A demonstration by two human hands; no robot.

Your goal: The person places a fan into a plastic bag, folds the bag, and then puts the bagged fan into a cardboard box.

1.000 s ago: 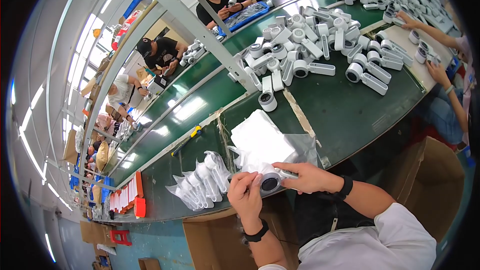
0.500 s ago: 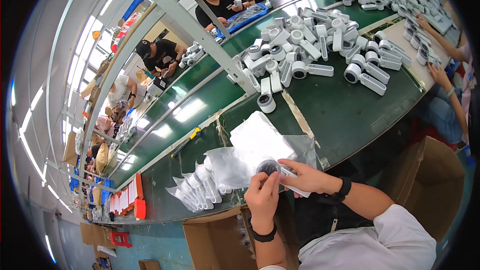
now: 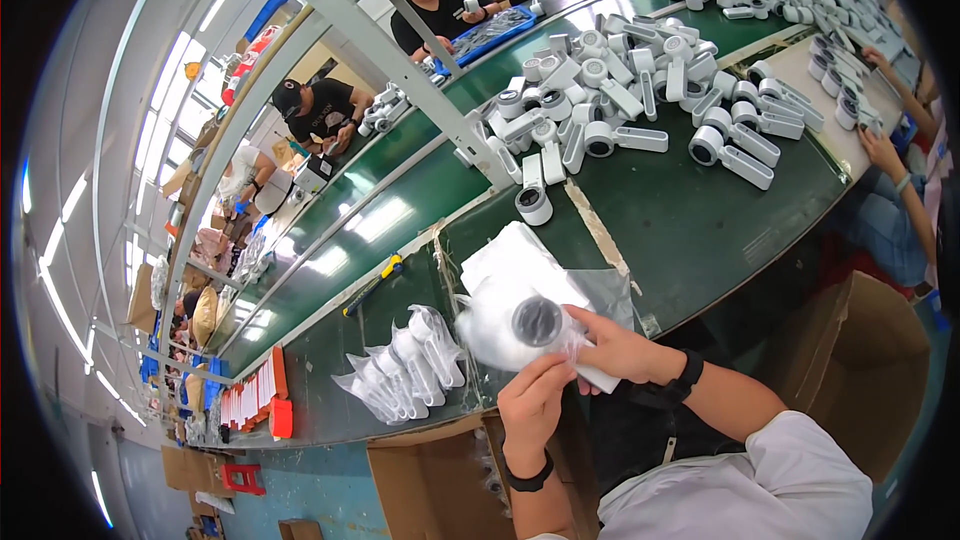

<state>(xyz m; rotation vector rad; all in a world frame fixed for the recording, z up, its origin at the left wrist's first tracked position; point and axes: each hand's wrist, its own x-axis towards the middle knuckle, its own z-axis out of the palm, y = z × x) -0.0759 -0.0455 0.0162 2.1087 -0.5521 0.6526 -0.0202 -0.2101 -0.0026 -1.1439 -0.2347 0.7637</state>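
Two bare hands work over the near edge of a green-topped table (image 3: pixel 720 270). The right hand (image 3: pixel 632 352) is closed around the handle of a white plastic device with a round, dark-faced head (image 3: pixel 537 320); the head points to the far left, and the handle runs nearward to the right. A clear, thin plastic bag (image 3: pixel 487 328) surrounds the head and spreads to its left. The left hand (image 3: pixel 535 398) is narrow, its fingertips drawn together on the bag beside the handle; whether they also press the handle cannot be told.

Just beyond the device lies a stack of white plastic sheets (image 3: pixel 515 258), with a sheet of translucent film (image 3: pixel 610 297) at its right. To the left, a row of bagged white devices (image 3: pixel 408 368) rests near the table edge; farther left stands an orange-red box of white cards (image 3: pixel 252 392). A yellow-and-black hand tool (image 3: pixel 373 284) lies beyond the row. On the far side, a large heap of loose white devices (image 3: pixel 610 85) covers the table. At the far right, a co-worker's hand (image 3: pixel 880 152) is near further devices. An open brown cardboard box (image 3: pixel 425 480) stands below the near edge.
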